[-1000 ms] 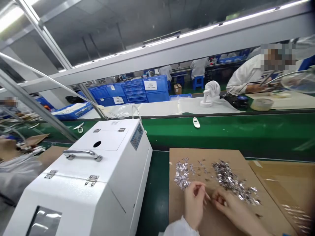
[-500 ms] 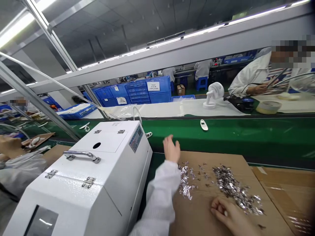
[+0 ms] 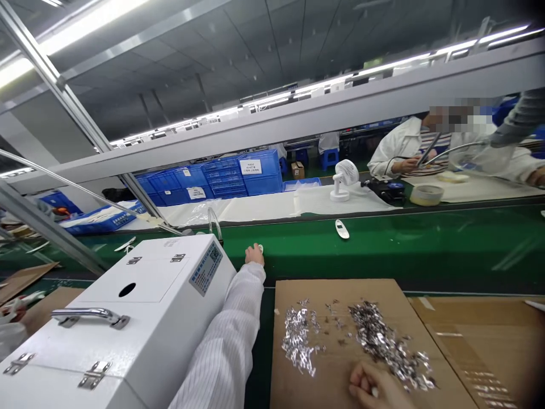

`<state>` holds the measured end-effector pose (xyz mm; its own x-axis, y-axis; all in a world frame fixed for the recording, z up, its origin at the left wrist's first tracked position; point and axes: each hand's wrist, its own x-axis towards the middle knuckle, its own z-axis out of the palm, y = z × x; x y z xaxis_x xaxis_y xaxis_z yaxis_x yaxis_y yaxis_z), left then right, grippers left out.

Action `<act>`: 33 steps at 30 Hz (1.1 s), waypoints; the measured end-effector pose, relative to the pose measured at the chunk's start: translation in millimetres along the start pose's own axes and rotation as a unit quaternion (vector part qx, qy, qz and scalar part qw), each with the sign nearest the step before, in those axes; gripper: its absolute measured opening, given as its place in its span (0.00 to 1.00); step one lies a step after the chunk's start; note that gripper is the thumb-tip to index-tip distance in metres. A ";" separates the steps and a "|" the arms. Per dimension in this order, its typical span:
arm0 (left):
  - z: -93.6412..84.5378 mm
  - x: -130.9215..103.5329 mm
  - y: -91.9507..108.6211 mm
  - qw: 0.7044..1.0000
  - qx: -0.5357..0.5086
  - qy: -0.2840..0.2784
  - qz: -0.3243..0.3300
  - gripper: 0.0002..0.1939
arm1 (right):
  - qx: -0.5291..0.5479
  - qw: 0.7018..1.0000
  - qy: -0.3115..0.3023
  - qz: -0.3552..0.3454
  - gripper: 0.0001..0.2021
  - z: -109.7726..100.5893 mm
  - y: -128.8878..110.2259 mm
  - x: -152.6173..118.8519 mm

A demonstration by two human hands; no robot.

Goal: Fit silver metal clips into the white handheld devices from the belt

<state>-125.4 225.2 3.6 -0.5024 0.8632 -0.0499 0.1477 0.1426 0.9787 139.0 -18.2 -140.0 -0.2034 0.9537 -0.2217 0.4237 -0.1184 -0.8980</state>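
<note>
My left hand is stretched over the green belt, just past the white machine, with its fingers closed on a small white part. Low in the view, my right hand is curled over the brown cardboard, fingertips pressed together around a small pale thing that is mostly hidden. Beside it lies a pile of shiny metal pieces. A second, looser group of metal pieces spreads over the cardboard's left part.
A white machine with a metal handle stands at the left. Another white part lies on the belt. Behind the belt are a white fan, a tape roll, blue crates and a seated person.
My left hand has reached forward and left over the belt and closed on the white part. My right hand stays curled beside the metal pile. The view has shifted.
</note>
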 end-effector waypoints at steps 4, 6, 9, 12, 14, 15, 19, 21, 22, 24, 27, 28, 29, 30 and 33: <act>23.9 -8.0 9.9 0.984 -0.116 -0.092 -0.096 0.12 | 0.004 1.000 -0.004 0.012 0.10 -11.9 -21.9 -10.6; 30.6 -21.6 15.7 0.961 -0.175 -0.158 -0.143 0.15 | 0.008 1.000 0.006 0.011 0.10 -26.4 -40.5 -16.7; 31.9 -58.7 23.3 0.909 -0.254 -0.262 -0.199 0.24 | 0.035 0.997 0.063 -0.024 0.13 -57.3 -84.0 -24.5; 28.8 -110.7 31.0 0.815 -0.355 -0.358 -0.284 0.17 | 0.056 0.985 0.151 -0.065 0.15 -83.5 -135.1 -26.3; 25.7 -146.6 36.3 0.778 -0.394 -0.361 -0.330 0.13 | 0.077 0.973 0.191 -0.100 0.15 -90.0 -161.7 -23.2; 23.8 -162.9 38.7 0.774 -0.403 -0.350 -0.340 0.13 | 0.072 0.967 0.210 -0.126 0.13 -89.6 -170.8 -20.9; 14.3 -207.9 42.8 0.783 -0.420 -0.333 -0.317 0.16 | -0.011 0.947 0.234 -0.219 0.06 -76.3 -180.8 -13.5; 9.5 -218.2 42.0 0.795 -0.426 -0.322 -0.289 0.16 | -0.061 0.942 0.221 -0.245 0.05 -70.8 -177.2 -13.5; 7.3 -221.2 41.4 0.799 -0.430 -0.316 -0.277 0.15 | -0.083 0.939 0.217 -0.254 0.05 -69.5 -175.3 -14.2; 3.5 -225.1 40.9 0.802 -0.437 -0.310 -0.265 0.15 | -0.121 0.932 0.214 -0.268 0.04 -69.4 -172.7 -16.1; -0.4 -229.0 42.5 0.800 -0.444 -0.310 -0.258 0.15 | -0.158 0.920 0.209 -0.290 0.03 -71.9 -173.1 -18.3; -1.2 -230.2 43.4 0.799 -0.445 -0.311 -0.258 0.15 | -0.167 0.916 0.206 -0.299 0.03 -72.6 -173.9 -18.9; -1.6 -231.4 44.1 0.799 -0.446 -0.310 -0.258 0.15 | -0.177 0.912 0.203 -0.308 0.03 -72.8 -174.7 -19.5; -1.7 -232.5 44.5 0.800 -0.446 -0.308 -0.257 0.15 | -0.192 0.907 0.202 -0.317 0.03 -72.6 -175.4 -20.2; 0.0 -235.8 43.8 0.807 -0.444 -0.292 -0.258 0.14 | -0.287 0.859 0.235 -0.353 0.05 -68.3 -175.3 -23.2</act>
<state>-0.5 27.9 58.2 0.2226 0.9183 -0.3275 -0.7524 0.3754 0.5413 129.8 -0.6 48.5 -0.2672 0.7536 0.6006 0.7336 0.5632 -0.3803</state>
